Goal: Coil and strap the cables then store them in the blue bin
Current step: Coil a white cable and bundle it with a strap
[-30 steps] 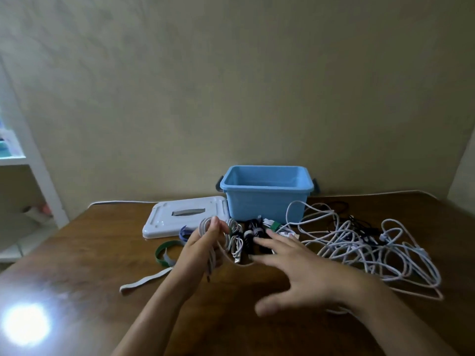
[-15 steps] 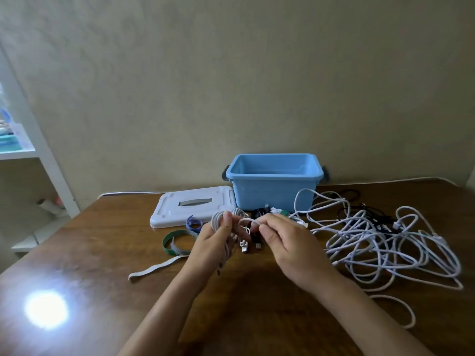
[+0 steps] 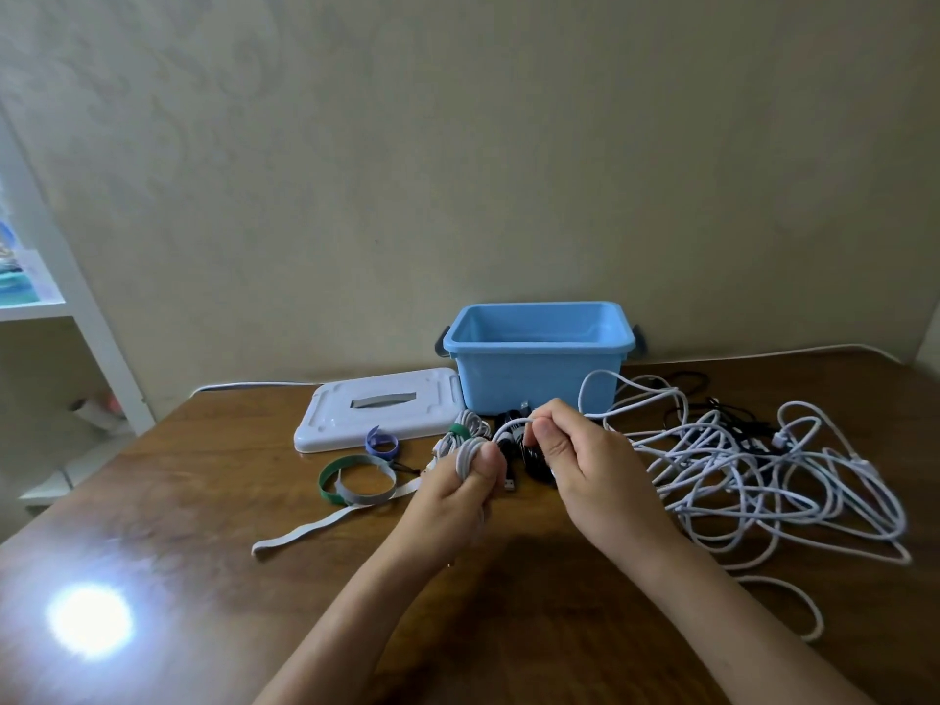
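Our left hand (image 3: 458,493) grips a coiled white cable (image 3: 470,450); our right hand (image 3: 585,465) pinches its strand. The open blue plastic bin (image 3: 539,379) stands just beyond, the loose white cable tangle (image 3: 763,480) right.

A brown wooden counter (image 3: 203,577) carries a blue bin (image 3: 539,363) at centre, a white lid (image 3: 376,407) left of it, loose straps (image 3: 356,480), and tangled white cables (image 3: 763,475) right.
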`<state>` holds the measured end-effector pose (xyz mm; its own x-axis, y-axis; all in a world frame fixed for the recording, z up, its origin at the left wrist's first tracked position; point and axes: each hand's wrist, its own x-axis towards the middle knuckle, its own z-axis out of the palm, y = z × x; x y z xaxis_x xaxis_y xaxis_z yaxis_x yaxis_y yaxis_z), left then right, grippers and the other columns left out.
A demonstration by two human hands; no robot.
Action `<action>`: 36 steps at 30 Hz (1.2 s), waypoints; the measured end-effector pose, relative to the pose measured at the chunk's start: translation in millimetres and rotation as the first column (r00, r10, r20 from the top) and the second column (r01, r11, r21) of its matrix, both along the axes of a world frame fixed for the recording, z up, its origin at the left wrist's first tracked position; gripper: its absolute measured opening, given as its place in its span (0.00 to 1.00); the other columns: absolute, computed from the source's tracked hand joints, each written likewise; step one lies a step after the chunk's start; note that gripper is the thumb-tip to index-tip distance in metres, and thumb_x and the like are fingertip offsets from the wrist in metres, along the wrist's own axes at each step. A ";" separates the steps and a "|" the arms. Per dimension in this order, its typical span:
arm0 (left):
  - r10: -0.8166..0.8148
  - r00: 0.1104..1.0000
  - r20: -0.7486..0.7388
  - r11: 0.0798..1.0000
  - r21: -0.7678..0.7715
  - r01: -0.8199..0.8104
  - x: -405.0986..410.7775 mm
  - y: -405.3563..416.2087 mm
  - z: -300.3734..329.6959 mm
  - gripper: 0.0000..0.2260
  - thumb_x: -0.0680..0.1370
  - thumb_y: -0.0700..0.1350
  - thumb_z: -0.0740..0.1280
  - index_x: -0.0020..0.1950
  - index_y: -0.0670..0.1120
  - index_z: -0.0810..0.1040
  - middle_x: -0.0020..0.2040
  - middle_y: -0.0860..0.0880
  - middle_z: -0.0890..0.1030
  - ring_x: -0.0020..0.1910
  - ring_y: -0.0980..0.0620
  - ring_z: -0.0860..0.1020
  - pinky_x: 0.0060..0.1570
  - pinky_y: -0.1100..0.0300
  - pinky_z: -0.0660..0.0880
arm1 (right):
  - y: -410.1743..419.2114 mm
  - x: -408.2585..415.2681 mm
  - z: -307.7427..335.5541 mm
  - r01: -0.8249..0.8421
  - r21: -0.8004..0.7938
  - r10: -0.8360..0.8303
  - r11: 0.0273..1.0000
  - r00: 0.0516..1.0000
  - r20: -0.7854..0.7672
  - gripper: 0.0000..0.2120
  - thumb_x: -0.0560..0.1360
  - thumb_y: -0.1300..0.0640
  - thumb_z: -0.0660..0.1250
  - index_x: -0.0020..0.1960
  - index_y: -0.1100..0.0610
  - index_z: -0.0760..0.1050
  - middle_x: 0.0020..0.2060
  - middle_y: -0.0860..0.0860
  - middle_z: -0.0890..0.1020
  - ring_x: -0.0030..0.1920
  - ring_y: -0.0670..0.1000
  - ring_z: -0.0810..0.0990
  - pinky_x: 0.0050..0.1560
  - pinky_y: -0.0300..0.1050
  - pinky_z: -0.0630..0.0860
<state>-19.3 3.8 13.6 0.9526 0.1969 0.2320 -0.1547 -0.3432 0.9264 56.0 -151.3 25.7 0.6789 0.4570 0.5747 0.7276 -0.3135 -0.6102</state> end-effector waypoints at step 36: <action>0.151 0.988 -0.030 0.924 -0.350 -0.152 5.0 11.3 -2.4 0.12 0.79 0.34 0.66 0.44 0.50 0.84 0.52 0.43 0.83 0.56 0.44 0.81 0.60 0.47 0.77 | -17.5 9.8 9.1 0.113 -0.131 -0.124 0.985 0.989 -0.078 0.13 0.80 0.50 0.63 0.38 0.50 0.78 0.25 0.45 0.77 0.29 0.46 0.75 0.26 0.36 0.62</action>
